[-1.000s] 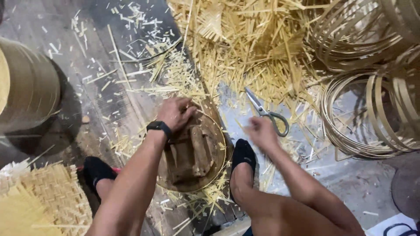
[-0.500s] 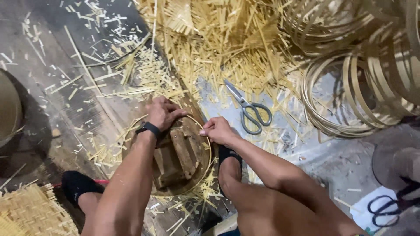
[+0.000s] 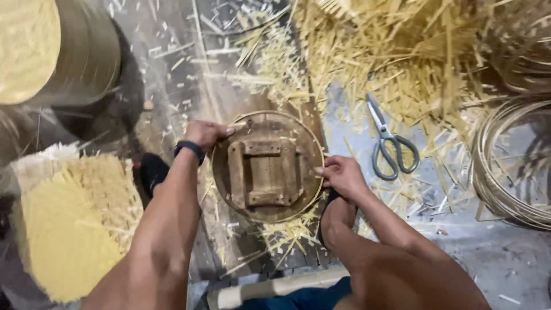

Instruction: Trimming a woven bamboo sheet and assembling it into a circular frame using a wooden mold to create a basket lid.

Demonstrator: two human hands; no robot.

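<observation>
A round wooden form (image 3: pixel 265 166) with a square block frame in its middle lies on the floor between my feet. A thin pale bamboo hoop (image 3: pixel 298 123) runs around its edge. My left hand (image 3: pixel 208 134), with a dark band on the wrist, grips the hoop and rim at the upper left. My right hand (image 3: pixel 340 175) pinches the hoop at the right edge. Both feet in dark shoes rest on either side of the form.
Grey-handled scissors (image 3: pixel 387 142) lie on the floor to the right. A heap of bamboo splints (image 3: pixel 402 51) fills the top. Coiled bamboo rings (image 3: pixel 511 166) sit at right. A woven round mat (image 3: pixel 74 224) lies at left, a drum-shaped basket (image 3: pixel 63 49) at top left.
The view has shifted so the form sits more central. My right hand moved from near the scissors onto the form's right edge and took hold of the hoop. My left hand stays on the rim.
</observation>
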